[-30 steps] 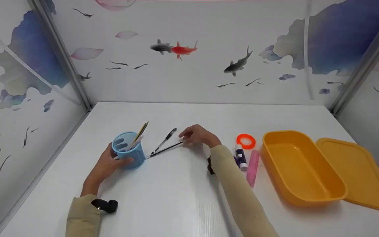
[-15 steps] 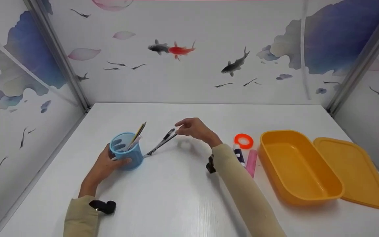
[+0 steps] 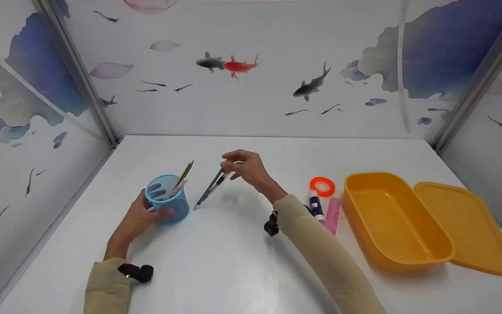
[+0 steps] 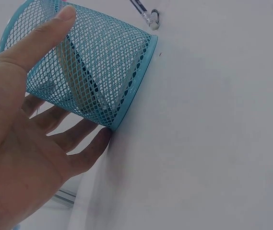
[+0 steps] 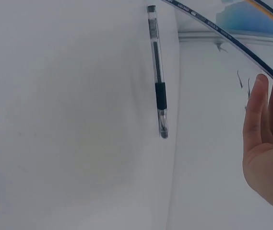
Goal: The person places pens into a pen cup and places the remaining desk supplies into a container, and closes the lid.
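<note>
In the head view my left hand [image 3: 137,220] grips a light blue mesh pen holder [image 3: 177,211], upright on the table. The thumb lies along its near side and the other fingers reach round behind. Inside it lean a yellow-and-black pencil [image 3: 184,173] and a pale pinkish stick. My right hand [image 3: 251,170] pinches the upper end of a dark pencil [image 5: 232,42] with pale lettering. Its lower end slants down close to the pen holder. Beneath it a clear pen [image 5: 158,62] with a black grip lies on the table.
Right of the right arm are an orange ring [image 3: 323,186], a glue stick [image 3: 316,205] and a pink cylinder [image 3: 332,216]. Beyond them stands a yellow box [image 3: 355,209], its lid [image 3: 473,226] flat beside it. White walls with painted fish surround the white table [image 3: 216,261].
My right hand has lifted and moved left and away from me, swinging the pencil's upper end up into a steeper slant. My left hand still holds the pen holder in place.
</note>
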Tool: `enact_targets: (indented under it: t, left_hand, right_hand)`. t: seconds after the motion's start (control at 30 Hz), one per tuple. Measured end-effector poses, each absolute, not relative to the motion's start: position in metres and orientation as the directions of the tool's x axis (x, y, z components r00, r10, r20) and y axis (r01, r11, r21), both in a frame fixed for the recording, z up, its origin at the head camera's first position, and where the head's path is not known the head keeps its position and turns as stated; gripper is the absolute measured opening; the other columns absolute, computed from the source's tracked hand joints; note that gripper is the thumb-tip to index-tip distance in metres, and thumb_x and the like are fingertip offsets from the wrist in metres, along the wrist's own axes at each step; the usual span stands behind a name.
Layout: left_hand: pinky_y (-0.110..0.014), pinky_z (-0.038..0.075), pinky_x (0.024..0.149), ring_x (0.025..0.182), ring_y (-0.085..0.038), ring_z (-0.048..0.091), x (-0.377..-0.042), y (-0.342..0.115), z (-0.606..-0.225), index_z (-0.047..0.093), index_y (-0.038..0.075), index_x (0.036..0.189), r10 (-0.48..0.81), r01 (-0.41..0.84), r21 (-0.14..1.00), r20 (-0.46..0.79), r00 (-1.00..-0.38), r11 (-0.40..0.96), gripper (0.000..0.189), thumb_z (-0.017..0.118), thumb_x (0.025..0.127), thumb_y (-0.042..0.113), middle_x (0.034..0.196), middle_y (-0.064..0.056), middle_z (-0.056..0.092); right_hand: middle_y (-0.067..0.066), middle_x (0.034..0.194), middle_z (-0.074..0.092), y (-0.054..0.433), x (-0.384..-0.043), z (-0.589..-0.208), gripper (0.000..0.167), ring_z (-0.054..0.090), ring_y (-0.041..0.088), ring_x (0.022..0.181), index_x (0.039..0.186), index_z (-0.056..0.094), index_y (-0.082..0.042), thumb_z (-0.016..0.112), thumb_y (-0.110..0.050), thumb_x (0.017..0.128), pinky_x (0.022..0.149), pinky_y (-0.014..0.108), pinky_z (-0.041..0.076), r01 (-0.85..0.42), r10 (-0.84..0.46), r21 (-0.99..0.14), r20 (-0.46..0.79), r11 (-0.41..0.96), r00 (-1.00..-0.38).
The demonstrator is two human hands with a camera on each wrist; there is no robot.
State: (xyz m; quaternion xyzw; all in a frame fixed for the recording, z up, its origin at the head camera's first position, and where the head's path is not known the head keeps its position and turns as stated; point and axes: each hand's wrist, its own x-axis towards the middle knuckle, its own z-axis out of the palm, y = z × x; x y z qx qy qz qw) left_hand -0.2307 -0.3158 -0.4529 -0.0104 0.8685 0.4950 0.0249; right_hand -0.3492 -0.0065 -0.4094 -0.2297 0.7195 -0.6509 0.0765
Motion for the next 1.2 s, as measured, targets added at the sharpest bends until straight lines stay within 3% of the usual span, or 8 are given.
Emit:
enact_targets:
  t: [0.2, 0.43, 0.7, 1.0, 1.2]
  left_hand:
    - [-0.062, 0.027, 0.12, 0.15, -0.046, 0.026, -0.231, -0.316, -0.453, 0.013, 0.005, 0.158, 0.013, -0.031, 0.865, -0.044, -0.999, 0.502, 0.105, 0.08, 0.085, 0.037, 0.162, -0.022, 0.028]
    - [-0.062, 0.026, 0.121, 0.151, -0.046, 0.025, -0.233, -0.316, -0.454, 0.012, 0.006, 0.159, -0.003, -0.055, 0.86, -0.062, -0.998, 0.507, 0.108, 0.081, 0.083, 0.04, 0.163, -0.021, 0.027]
    - [-0.063, 0.024, 0.122, 0.152, -0.045, 0.024, -0.232, -0.316, -0.454, 0.012, 0.007, 0.159, 0.001, -0.043, 0.863, -0.05, -0.999, 0.504, 0.108, 0.081, 0.083, 0.04, 0.163, -0.021, 0.028]
    - [-0.062, 0.025, 0.122, 0.151, -0.045, 0.025, -0.231, -0.318, -0.457, 0.013, 0.005, 0.158, 0.015, -0.025, 0.873, -0.038, -0.999, 0.488, 0.103, 0.079, 0.085, 0.036, 0.162, -0.021, 0.03]
    - [-0.061, 0.026, 0.122, 0.152, -0.045, 0.024, -0.232, -0.319, -0.457, 0.012, 0.006, 0.159, 0.008, -0.043, 0.877, -0.054, -0.999, 0.479, 0.104, 0.079, 0.085, 0.037, 0.163, -0.02, 0.028]
  right_hand:
    - [0.008, 0.105, 0.075, -0.013, -0.336, -0.403, 0.024, 0.074, 0.012, 0.088, 0.112, 0.072, -0.004, 0.072, -0.017, 0.092, 0.073, 0.032, 0.063, -0.224, -0.381, -0.974, 0.214, -0.019, -0.899]
    - [0.001, 0.099, 0.074, -0.015, -0.326, -0.392, 0.022, 0.075, 0.013, 0.089, 0.11, 0.072, -0.005, 0.072, -0.017, 0.093, 0.08, 0.046, 0.062, -0.237, -0.371, -0.968, 0.251, -0.082, -0.894]
    - [-0.002, 0.095, 0.073, -0.021, -0.311, -0.372, 0.019, 0.074, 0.014, 0.09, 0.108, 0.072, -0.005, 0.071, -0.016, 0.093, 0.068, 0.027, 0.059, -0.254, -0.357, -0.95, 0.304, -0.182, -0.883]
    - [-0.003, 0.093, 0.074, -0.036, -0.297, -0.359, 0.021, 0.074, 0.01, 0.087, 0.11, 0.07, 0.001, 0.071, -0.011, 0.092, 0.065, 0.026, 0.06, -0.304, -0.278, -0.92, 0.368, -0.246, -0.887]
    - [0.005, 0.098, 0.074, -0.044, -0.295, -0.361, 0.027, 0.074, 0.01, 0.087, 0.113, 0.069, 0.005, 0.072, -0.011, 0.092, 0.066, 0.026, 0.061, -0.342, -0.22, -0.908, 0.395, -0.242, -0.892]
